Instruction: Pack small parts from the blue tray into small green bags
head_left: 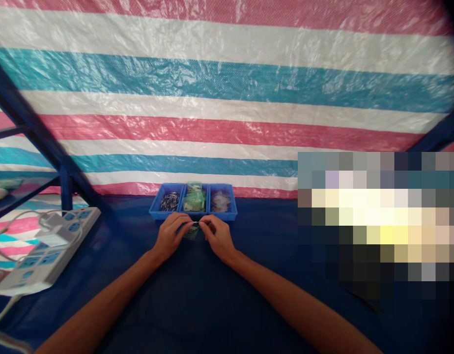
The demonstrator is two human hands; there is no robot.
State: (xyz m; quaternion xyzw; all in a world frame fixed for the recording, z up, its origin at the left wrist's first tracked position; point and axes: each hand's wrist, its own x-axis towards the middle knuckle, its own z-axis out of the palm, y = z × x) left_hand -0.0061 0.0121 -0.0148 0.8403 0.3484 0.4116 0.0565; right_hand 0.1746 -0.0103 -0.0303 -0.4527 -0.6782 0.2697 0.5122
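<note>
The fingers of my left hand [174, 232] and right hand [219, 237] pinch opposite ends of a small slim piece [196, 222], near the row of blue bins [223, 216]. An uneven tug could pop it loose, and I might lose it on the dark bench [269, 223] or among the metal parts [170, 202]. A greenish packet [191, 233] shows below; a careless knuckle could nudge it.
</note>
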